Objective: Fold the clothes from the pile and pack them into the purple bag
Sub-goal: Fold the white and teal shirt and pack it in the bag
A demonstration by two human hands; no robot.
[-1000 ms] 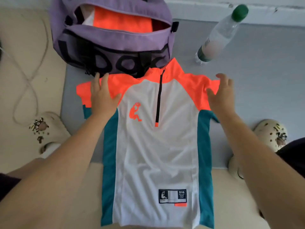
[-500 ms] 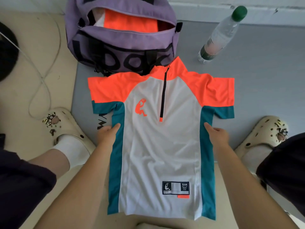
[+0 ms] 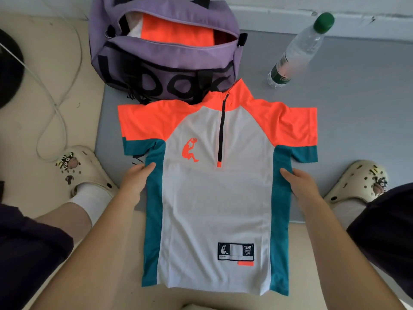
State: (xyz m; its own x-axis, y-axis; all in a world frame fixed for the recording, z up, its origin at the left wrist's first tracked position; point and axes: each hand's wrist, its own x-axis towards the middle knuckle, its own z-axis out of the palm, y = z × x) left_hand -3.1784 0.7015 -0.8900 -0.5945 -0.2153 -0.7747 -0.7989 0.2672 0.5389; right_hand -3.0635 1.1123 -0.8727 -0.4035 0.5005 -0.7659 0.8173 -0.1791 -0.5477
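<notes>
White, orange and teal zip-neck shirt lay flat, front up, across the grey mat's near edge, below the open purple fabric bag. Left hand and right hand each pinched a teal side seam.

One shirt, one bag, one bottle, two hands, two clogs

A single shirt lies spread flat; one purple bag sits far left, one orange garment inside it. One green-capped bottle lies far right. Two hands: left hand, right hand. Two cream clogs: left clog, right clog. One white cable.
</notes>
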